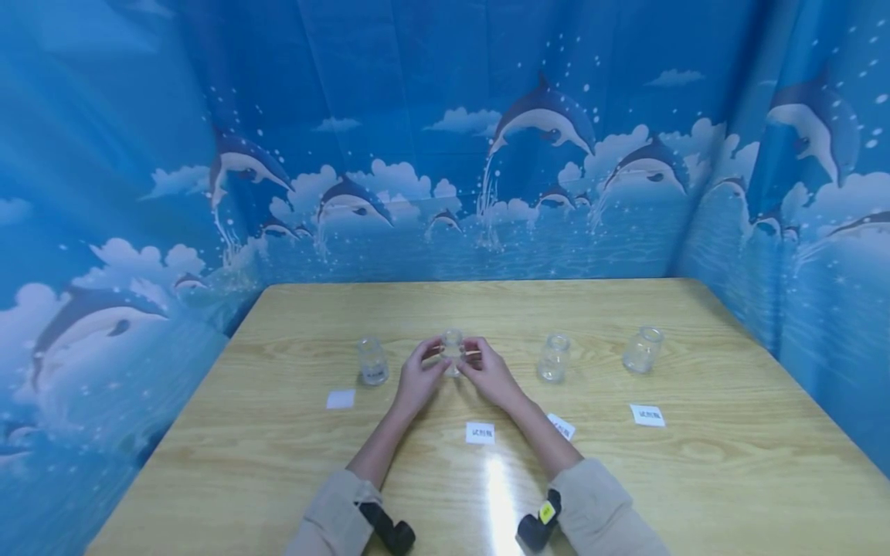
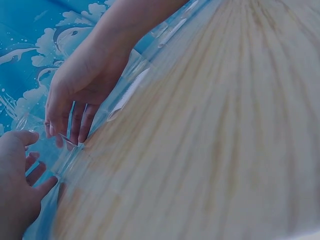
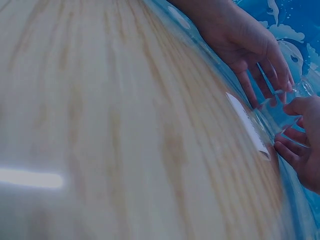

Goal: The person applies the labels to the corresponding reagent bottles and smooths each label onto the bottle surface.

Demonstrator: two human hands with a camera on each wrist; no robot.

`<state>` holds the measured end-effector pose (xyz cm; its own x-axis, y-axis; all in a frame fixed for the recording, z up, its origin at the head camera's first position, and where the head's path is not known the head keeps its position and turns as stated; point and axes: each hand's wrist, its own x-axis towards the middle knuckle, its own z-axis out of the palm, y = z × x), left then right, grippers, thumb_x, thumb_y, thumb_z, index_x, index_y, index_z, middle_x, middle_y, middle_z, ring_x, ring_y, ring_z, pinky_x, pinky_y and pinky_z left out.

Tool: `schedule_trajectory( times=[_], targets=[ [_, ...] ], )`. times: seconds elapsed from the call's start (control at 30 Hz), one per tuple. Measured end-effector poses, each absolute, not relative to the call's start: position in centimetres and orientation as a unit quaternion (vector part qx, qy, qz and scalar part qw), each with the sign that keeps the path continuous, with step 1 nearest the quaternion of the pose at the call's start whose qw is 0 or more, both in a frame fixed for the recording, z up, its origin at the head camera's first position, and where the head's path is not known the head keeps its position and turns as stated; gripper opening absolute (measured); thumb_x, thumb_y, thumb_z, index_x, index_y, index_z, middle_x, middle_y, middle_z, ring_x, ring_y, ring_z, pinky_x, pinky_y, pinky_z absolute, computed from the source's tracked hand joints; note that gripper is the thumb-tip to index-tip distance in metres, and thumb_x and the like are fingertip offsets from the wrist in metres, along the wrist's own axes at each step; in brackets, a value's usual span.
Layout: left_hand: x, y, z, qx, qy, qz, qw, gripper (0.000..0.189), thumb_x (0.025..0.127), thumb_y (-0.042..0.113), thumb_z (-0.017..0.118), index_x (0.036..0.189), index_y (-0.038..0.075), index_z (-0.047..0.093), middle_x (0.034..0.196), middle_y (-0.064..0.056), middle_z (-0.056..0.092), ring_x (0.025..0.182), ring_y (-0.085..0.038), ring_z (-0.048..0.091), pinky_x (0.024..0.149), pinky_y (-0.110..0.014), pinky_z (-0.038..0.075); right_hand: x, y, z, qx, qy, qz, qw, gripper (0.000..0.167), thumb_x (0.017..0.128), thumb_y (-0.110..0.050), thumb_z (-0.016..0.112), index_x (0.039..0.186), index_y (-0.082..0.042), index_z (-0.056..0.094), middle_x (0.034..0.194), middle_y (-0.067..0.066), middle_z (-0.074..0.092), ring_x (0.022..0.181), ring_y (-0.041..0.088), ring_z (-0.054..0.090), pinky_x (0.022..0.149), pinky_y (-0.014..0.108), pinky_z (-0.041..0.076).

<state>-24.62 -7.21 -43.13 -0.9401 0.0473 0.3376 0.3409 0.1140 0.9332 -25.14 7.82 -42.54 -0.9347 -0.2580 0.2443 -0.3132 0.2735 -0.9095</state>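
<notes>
Near the middle of the table, both hands are around a small clear glass bottle (image 1: pixel 453 345) that stands upright between them. My left hand (image 1: pixel 419 378) holds its left side, with the thumb low at the front and the fingers bent round behind. From the right, my right hand (image 1: pixel 490 377) holds it in the same way, thumb in front. In the right wrist view the bottle (image 3: pixel 280 112) is seen through and between the fingers of both hands. A white card with dark printed characters (image 1: pixel 480 432) lies on the table in front of the hands.
Another glass bottle (image 1: pixel 372 361), with dark marks near its base, stands left of the hands. Two more glass bottles, a nearer one (image 1: pixel 554 358) and a farther one (image 1: pixel 643 350), stand to the right. A blank-looking card (image 1: pixel 341 399) and printed cards (image 1: pixel 647 415) lie before them.
</notes>
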Motion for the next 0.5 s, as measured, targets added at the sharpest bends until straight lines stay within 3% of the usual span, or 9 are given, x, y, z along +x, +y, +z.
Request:
schedule_trajectory(
  times=[0.27, 0.4, 0.5],
  targets=[
    [-24.7, -7.7, -43.9, -0.119, -0.739, -0.652, 0.122, 0.048, 0.083, -0.003, 0.063, 0.124, -0.014, 0.041, 0.126, -0.03, 0.043, 0.112, -0.047, 0.043, 0.094, -0.053, 0.037, -26.2, 9.0, -44.9, 0.161, -0.819, 0.55, 0.018, 0.048, 0.086, -0.004, 0.062, 0.128, 0.004, 0.041, 0.12, 0.021, 0.052, 0.105, 0.035, 0.054, 0.089, 0.041, 0.045],
    [-24.5, -8.2, -45.4, -0.094, -0.748, -0.643, 0.138, 0.041, 0.083, 0.0, 0.064, 0.119, -0.007, 0.047, 0.12, -0.02, 0.049, 0.107, -0.037, 0.049, 0.091, -0.045, 0.042, -25.1, 10.2, -44.6, 0.169, -0.833, 0.527, 0.009, 0.041, 0.085, -0.002, 0.062, 0.123, 0.005, 0.046, 0.113, 0.018, 0.056, 0.102, 0.031, 0.055, 0.089, 0.038, 0.046],
    [-23.7, -8.4, -46.0, -0.124, -0.775, -0.607, 0.125, 0.03, 0.083, 0.005, 0.065, 0.11, -0.002, 0.055, 0.109, -0.013, 0.056, 0.099, -0.029, 0.054, 0.086, -0.039, 0.047, -24.1, 11.4, -44.6, 0.2, -0.847, 0.493, -0.002, 0.032, 0.085, -0.005, 0.062, 0.115, 0.004, 0.053, 0.107, 0.014, 0.06, 0.1, 0.028, 0.057, 0.088, 0.037, 0.046]
  ],
)
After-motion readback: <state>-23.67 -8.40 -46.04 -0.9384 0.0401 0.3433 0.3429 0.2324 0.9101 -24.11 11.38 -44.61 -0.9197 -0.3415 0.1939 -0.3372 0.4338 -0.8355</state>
